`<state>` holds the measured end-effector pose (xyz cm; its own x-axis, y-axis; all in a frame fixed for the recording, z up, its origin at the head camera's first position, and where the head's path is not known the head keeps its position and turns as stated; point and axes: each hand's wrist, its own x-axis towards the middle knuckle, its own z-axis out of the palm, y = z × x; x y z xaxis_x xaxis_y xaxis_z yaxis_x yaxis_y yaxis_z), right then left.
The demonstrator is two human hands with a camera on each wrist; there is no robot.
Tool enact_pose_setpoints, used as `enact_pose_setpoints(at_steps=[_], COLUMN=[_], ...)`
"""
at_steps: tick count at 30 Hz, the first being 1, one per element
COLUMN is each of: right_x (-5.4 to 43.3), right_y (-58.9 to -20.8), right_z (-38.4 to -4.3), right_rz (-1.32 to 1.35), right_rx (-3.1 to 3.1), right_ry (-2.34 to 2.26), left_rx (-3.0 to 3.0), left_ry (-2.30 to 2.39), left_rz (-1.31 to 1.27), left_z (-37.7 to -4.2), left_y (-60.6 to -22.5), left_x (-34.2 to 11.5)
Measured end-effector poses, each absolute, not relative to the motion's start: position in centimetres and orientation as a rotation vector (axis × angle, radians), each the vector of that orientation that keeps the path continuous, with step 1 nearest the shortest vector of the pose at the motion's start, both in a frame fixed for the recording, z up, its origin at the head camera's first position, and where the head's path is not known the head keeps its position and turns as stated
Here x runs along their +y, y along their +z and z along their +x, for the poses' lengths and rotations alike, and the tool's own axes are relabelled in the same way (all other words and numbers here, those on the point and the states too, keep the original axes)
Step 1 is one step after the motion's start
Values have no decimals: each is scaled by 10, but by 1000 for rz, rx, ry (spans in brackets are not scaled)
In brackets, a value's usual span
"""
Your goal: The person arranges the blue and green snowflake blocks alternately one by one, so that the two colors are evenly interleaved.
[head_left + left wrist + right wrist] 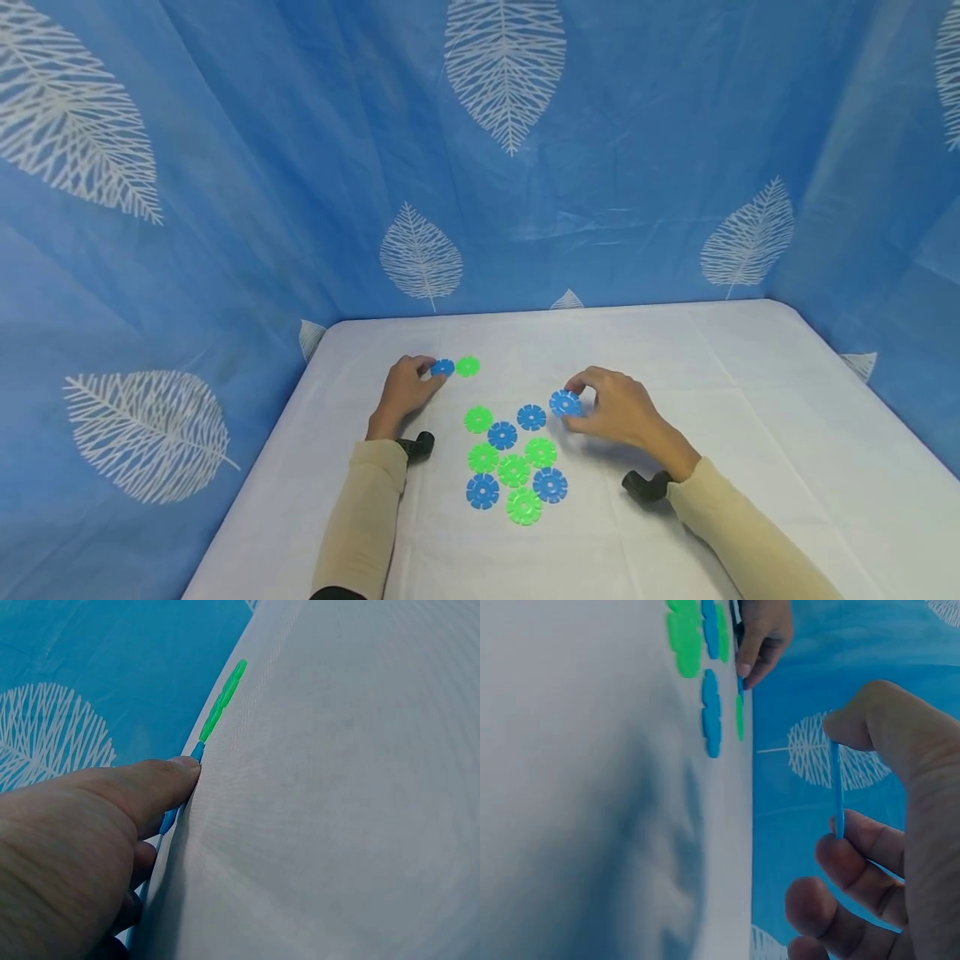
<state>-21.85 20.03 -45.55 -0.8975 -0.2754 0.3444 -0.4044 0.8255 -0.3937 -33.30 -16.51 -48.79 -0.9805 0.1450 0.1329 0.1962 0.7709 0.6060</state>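
Observation:
At the back left of the table, my left hand [406,387] pinches a blue notched disc [443,367] by its edge. A green notched disc [468,367] lies just right of it, in line with it in the left wrist view; whether the two are joined I cannot tell. My right hand [617,406] holds another blue disc [566,403] between thumb and fingers. In the right wrist view this blue disc [837,787] is seen edge-on, raised off the cloth. Nearest to that hand on the table is a blue disc [532,417].
Several green and blue discs lie loosely grouped mid-table, among them a green one [513,471] and a blue one [482,492]. White cloth [675,358] covers the table. A blue curtain [600,208] with white leaf prints stands behind it and at both sides.

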Motion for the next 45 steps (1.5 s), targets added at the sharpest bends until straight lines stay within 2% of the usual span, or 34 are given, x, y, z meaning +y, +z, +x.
enact_pose_setpoints(at_steps=[10,26,45], right_x=[179,136,97], right_y=[-437,-445,-462], right_z=[-247,-297,-319], right_rz=[498,362,149], right_rx=[-2612,-2518,-2765], right_ry=[767,1017,993], left_rx=[-2897,-2879,-2905], left_ry=[-1001,-1004,-974], left_rz=[-265,-297,-256], left_z=[-332,-337,-338], left_y=[-494,-491,-494], left_x=[-166,-168,-167])
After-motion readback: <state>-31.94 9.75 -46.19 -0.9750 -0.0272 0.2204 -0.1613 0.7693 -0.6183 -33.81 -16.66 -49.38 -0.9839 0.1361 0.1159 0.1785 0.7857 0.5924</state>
